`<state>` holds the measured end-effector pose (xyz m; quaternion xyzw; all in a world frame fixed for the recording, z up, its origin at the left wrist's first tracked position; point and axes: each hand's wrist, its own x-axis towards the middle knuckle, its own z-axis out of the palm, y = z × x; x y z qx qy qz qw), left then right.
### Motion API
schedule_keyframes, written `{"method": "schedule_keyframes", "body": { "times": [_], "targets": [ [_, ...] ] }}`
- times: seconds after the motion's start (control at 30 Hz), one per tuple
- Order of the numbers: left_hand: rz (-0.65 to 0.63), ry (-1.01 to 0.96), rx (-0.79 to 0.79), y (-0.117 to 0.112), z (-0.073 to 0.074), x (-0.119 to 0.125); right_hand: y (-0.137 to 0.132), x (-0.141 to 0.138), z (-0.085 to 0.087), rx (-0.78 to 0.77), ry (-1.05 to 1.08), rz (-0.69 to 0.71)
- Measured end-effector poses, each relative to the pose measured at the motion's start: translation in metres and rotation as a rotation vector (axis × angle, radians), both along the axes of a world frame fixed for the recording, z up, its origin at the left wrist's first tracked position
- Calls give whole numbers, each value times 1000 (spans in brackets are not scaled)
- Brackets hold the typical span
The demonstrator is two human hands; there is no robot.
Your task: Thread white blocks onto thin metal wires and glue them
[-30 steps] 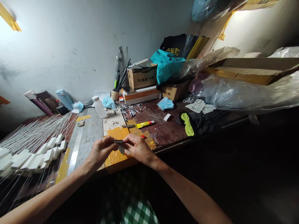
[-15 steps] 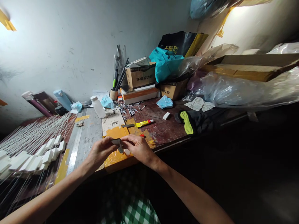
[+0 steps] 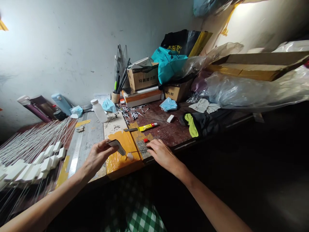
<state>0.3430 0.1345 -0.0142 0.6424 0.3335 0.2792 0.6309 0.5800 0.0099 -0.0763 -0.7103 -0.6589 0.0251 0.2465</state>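
My left hand [image 3: 99,154] is closed on a small flat grey card [image 3: 117,146], tilted over the orange-taped board [image 3: 120,167]. To its right, my right hand [image 3: 162,154] pinches a thin dark stick [image 3: 137,151], whose far end points left toward the card. Just below that end sits a whitish blob [image 3: 130,157] on the tape. A red cap [image 3: 145,140] lies behind the stick. Further back rests a yellow glue tube [image 3: 146,127], beside a dark flat blade [image 3: 130,130]. The fingertips of my right hand are partly hidden.
White blocks on thin rods [image 3: 31,167] fill the left side, beside a steel ruler [image 3: 76,153]. Behind stand a white bottle [image 3: 98,111], cardboard boxes [image 3: 143,79] and a blue mask [image 3: 168,104]. Dark gloves [image 3: 205,125] lie near the table's right edge.
My right hand has moved right, away from the card, with the thin stick now showing in its fingers. My left hand still holds the card, now more in view.
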Motion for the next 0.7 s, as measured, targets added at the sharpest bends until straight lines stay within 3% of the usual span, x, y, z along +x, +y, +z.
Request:
{"method": "schedule_keyframes", "body": {
  "times": [0.13, 0.7],
  "targets": [
    [25, 19, 19, -1, 2, 1, -2, 1, -1, -11, -39, -8],
    [47, 35, 27, -7, 7, 5, -23, -19, 30, -55, -26, -19]
  ]
}}
